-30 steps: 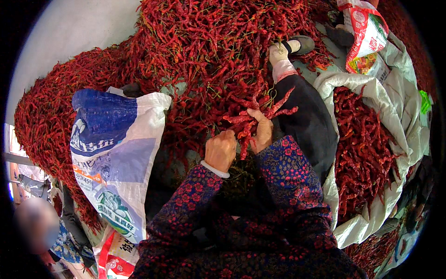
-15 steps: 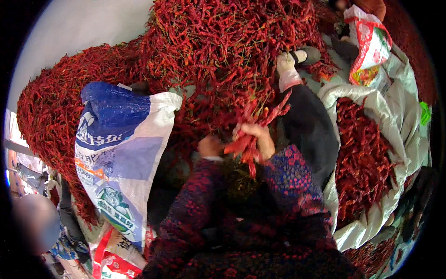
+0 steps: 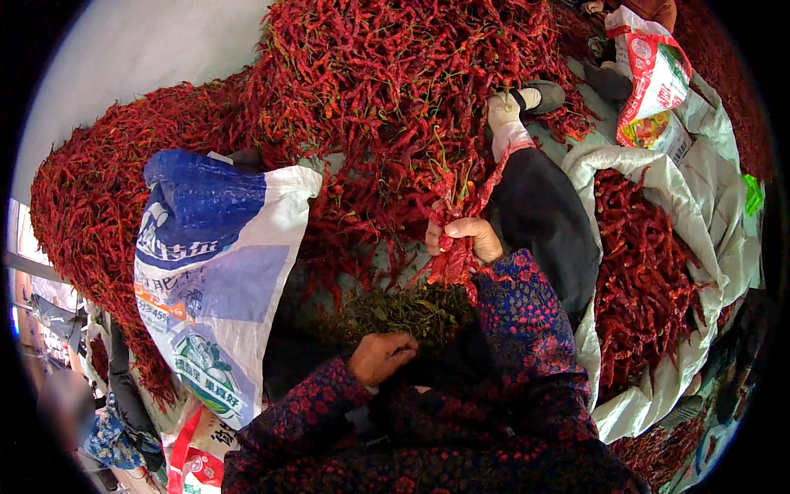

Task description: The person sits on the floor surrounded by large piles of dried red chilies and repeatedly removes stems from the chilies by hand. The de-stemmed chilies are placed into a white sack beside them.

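Observation:
My right hand (image 3: 469, 237) is closed round a bunch of red chili peppers (image 3: 457, 265). Their thin green stems stick up above the fist, and the pods hang below it. Lower and to the left, my left hand (image 3: 383, 358) has its fingers curled together; whether anything small is in them I cannot make out. Just beyond that hand lies a heap of greenish-brown stems (image 3: 387, 313). Ahead of both hands a big mound of red chili peppers (image 3: 403, 74) spreads to the far left.
A white and blue woven sack (image 3: 222, 272) lies over the peppers at my left. An open white sack (image 3: 584, 165) full of red peppers stands at my right, beside my outstretched leg (image 3: 547, 226). A red and white bag (image 3: 658, 74) is at the far right, near another person.
My left hand has moved away from the bunch, down and toward my body, uncovering the stem heap. My right hand still grips the peppers, now more upright.

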`<state>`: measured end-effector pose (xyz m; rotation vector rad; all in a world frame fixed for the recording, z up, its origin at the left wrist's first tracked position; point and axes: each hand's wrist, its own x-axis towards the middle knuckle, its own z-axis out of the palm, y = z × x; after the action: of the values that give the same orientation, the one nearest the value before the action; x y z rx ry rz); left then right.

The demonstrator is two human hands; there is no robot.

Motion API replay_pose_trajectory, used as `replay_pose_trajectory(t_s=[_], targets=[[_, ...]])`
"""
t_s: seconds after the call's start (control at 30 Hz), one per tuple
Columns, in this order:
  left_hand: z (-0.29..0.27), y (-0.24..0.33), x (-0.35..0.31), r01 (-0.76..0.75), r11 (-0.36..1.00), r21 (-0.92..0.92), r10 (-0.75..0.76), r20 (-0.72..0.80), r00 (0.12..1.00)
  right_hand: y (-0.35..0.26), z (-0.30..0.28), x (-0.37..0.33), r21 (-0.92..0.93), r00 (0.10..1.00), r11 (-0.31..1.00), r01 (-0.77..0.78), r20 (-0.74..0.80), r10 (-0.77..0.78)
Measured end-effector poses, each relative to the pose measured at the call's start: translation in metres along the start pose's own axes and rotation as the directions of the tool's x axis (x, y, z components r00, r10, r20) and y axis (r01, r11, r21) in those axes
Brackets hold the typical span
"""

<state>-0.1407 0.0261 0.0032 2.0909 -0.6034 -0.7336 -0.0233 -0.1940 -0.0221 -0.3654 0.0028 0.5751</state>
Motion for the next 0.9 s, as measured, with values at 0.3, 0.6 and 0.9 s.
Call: replay_pose_trajectory(t_s=[0.3, 0.6, 0.9], targets=[[-0.047, 0.019, 0.017, -0.163, 0.981, -0.101, 0.126, -0.301, 0.945, 0.003, -0.019, 0.013, 0.185, 0.958, 0.972, -0.143, 0.274, 0.089], [-0.077, 0.03, 0.034, -0.207, 0.847, -0.491, -0.08, -0.501, 0.862, 0.001, -0.028, 0.023, 0.138, 0.878, 0.98, -0.145, 0.475, 0.063], [-0.101, 0.041, 0.061, -0.372, 0.823, -0.43, -0.017, -0.672, 0.74, -0.001, -0.014, 0.007, 0.051, 0.886, 0.989, -0.137, 0.452, 0.1]])
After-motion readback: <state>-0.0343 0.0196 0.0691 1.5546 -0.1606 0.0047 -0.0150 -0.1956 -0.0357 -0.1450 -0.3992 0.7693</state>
